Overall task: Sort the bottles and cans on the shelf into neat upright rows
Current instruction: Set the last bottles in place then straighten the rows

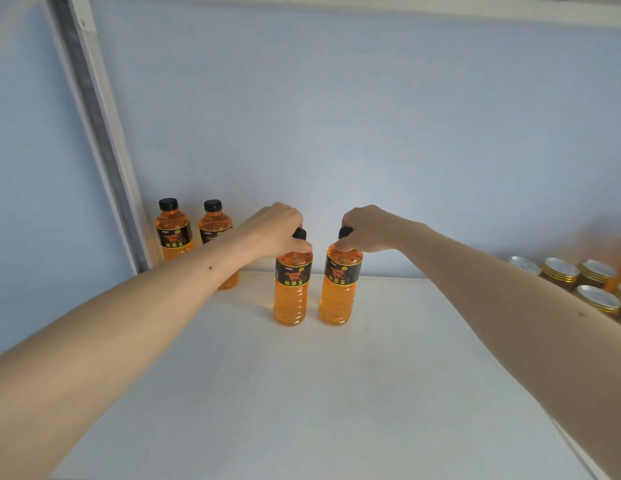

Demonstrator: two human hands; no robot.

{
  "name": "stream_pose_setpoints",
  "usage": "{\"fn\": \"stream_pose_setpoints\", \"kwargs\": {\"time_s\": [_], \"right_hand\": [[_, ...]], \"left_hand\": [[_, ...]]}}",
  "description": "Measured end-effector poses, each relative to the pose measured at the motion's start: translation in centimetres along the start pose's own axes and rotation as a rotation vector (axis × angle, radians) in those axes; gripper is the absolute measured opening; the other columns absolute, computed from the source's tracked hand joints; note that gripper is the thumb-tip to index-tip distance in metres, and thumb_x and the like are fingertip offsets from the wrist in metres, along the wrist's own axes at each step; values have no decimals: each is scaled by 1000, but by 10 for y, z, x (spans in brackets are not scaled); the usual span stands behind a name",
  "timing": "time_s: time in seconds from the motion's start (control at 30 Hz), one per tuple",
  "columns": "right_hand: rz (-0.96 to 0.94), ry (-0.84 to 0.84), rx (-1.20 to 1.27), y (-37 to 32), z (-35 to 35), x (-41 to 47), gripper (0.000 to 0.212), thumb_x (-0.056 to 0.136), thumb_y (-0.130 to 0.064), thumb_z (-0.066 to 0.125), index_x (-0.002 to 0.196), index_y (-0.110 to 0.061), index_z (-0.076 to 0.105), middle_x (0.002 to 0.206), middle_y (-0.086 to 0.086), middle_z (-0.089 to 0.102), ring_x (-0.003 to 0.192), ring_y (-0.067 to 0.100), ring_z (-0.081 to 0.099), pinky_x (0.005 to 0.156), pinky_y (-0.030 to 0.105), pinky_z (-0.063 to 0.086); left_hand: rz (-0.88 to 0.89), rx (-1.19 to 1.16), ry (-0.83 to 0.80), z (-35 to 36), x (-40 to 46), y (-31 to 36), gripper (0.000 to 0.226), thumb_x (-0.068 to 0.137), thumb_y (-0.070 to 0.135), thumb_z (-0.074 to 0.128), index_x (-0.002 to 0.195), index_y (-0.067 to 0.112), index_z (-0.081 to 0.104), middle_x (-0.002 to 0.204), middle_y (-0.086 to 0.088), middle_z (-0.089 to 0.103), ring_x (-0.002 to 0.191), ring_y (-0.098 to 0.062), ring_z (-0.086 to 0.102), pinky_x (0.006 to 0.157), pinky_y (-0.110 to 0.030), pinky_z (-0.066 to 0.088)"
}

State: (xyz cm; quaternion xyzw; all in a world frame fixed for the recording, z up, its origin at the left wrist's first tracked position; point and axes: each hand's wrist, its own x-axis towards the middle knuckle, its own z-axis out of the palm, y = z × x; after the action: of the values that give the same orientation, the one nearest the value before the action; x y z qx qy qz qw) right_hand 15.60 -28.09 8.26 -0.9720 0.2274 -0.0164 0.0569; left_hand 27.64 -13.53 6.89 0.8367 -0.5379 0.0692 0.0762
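Note:
Two orange drink bottles with black caps and black labels stand upright side by side on the white shelf [337, 393]. My left hand [276, 230] grips the cap and neck of the left bottle [291, 296]. My right hand [369, 230] grips the cap of the right bottle [338, 292]. Two more such bottles stand upright at the back left: one [172, 232] near the frame post, the other [213, 225] partly hidden behind my left forearm.
Several gold cans with silver tops [595, 292] are grouped at the shelf's right edge. A white and grey frame post [94, 133] slants down the left side. The pale blue back wall [371, 133] closes the shelf behind the bottles.

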Motion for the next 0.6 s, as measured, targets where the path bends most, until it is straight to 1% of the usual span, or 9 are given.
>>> {"fn": "stream_pose_setpoints", "kwargs": {"time_s": [0.07, 0.2, 0.3, 0.4, 0.5, 0.6], "right_hand": [[13, -3, 0, 7, -1, -9, 39, 88, -43, 60, 110, -11, 61, 96, 3, 63, 89, 20, 58, 55, 21, 38], [62, 17, 18, 23, -9, -36, 37, 89, -42, 60, 111, -12, 61, 97, 2, 62, 89, 19, 58, 55, 19, 38], [110, 44, 19, 37, -17, -65, 36, 89, -42, 60, 110, -13, 59, 93, 0, 60, 86, 17, 56, 55, 19, 37], [169, 76, 20, 52, -21, -99, 35, 89, -42, 60, 110, -13, 59, 95, 1, 61, 85, 17, 56, 53, 19, 35], [244, 104, -7, 68, -25, -139, 36, 89, -42, 60, 110, -13, 59, 96, 2, 62, 84, 17, 57, 53, 20, 37], [319, 125, -36, 87, -30, -181, 33, 88, -43, 60, 104, -14, 59, 89, 1, 61, 72, 11, 53, 52, 21, 36]], "left_hand": [[3, 1, -4, -2, -2, 7, 40, 90, 43, 61, 106, 6, 64, 95, -6, 65, 83, -18, 61, 62, -25, 46], [36, -30, -7, -9, -2, 25, 39, 90, 43, 61, 105, 7, 64, 92, -3, 62, 82, -17, 60, 61, -24, 42], [97, -47, -13, -15, -1, 46, 38, 89, 43, 63, 103, 7, 65, 89, -2, 62, 81, -17, 60, 59, -23, 41], [175, -63, -20, -19, 1, 75, 38, 87, 43, 64, 101, 8, 66, 90, -4, 66, 80, -18, 61, 57, -23, 42], [262, -71, -31, -20, 2, 111, 37, 84, 43, 67, 96, 8, 68, 87, -4, 67, 77, -18, 61, 55, -23, 42], [347, -98, -42, -20, 1, 151, 36, 81, 44, 69, 89, 10, 69, 83, -4, 68, 73, -17, 62, 53, -24, 42]]}}
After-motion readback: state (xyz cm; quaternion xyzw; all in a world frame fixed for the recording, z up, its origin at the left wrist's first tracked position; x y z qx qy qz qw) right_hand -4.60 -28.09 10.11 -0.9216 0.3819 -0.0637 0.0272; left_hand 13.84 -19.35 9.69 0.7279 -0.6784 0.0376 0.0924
